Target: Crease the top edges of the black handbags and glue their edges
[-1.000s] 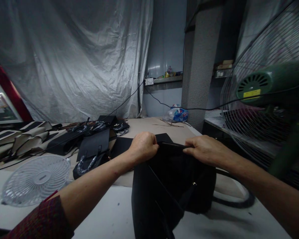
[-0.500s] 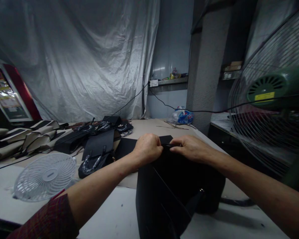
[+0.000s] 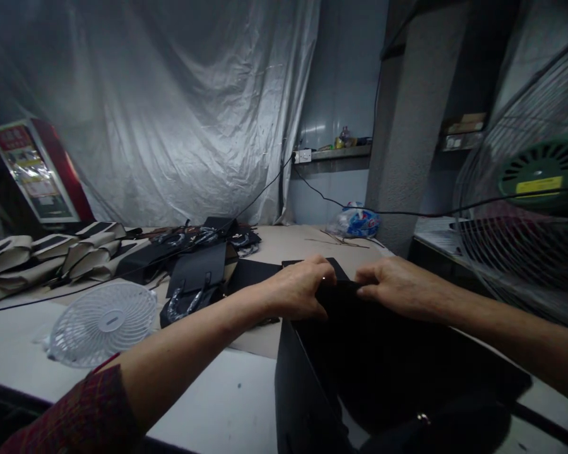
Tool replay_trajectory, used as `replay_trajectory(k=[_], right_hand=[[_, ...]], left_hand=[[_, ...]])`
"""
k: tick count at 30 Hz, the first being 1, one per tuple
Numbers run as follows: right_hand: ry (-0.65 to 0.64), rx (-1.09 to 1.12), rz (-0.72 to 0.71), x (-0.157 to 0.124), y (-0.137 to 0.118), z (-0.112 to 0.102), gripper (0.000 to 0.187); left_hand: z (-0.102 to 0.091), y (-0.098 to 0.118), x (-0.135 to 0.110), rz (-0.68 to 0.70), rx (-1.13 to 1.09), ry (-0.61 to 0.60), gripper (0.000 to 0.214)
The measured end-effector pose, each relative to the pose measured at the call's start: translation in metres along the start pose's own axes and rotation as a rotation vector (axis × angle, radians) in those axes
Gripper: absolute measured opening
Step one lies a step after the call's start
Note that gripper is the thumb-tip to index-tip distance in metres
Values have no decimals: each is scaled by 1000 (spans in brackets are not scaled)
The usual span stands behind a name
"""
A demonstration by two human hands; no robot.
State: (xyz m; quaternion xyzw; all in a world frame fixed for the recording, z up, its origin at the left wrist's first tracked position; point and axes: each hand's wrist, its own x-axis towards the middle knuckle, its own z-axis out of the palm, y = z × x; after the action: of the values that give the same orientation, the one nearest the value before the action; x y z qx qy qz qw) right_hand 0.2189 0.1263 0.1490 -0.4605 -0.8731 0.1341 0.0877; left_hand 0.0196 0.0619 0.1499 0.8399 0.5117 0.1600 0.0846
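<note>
One black bag (image 3: 303, 384), dark inside, lower part cropped

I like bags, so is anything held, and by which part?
The right hand pinches a boxy black bag by its far rim; whether the left hand grips is unclear.

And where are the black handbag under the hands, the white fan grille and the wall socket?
Black handbag (image 3: 305, 384), head view: left panel.
White fan grille (image 3: 111, 320), head view: central hub.
Wall socket (image 3: 305, 156), head view: faceplate.
</note>
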Motion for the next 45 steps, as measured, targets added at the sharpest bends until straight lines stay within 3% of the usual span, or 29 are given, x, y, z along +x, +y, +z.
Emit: replay_trajectory(k=[7, 12, 14, 18, 20, 24, 29, 39, 45], right_hand=[[33, -58, 1, -6, 4, 8, 11], [75, -95, -15, -5, 1, 6, 14], [75, -99, -1, -5, 1, 5, 14], [83, -104, -17, -8, 3, 2, 15], [74, -94, -17, -10, 5, 1, 14], [47, -18, -39, -13, 5, 3, 12], [41, 0, -46, -10, 2, 6, 12], [103, 115, -150, 0, 7, 13, 19], [115, 68, -168, 5, -2, 15, 17]], left_hand=[[16, -8, 14, 51, -29, 124, 26], [12, -3, 7, -62, -9, 224, 10], [10, 3, 2, -106, 21, 260, 18], [3, 6, -11, -281, -25, 57, 68], [-1, -3, -17, -345, -111, -38, 55], [-5, -28, -25, -294, -283, -116, 35], [-1, -41, -23, -335, -298, -84, 39], [13, -41, -26, -480, -538, 58, 32], [18, -42, -28, -460, -562, 112, 29]])
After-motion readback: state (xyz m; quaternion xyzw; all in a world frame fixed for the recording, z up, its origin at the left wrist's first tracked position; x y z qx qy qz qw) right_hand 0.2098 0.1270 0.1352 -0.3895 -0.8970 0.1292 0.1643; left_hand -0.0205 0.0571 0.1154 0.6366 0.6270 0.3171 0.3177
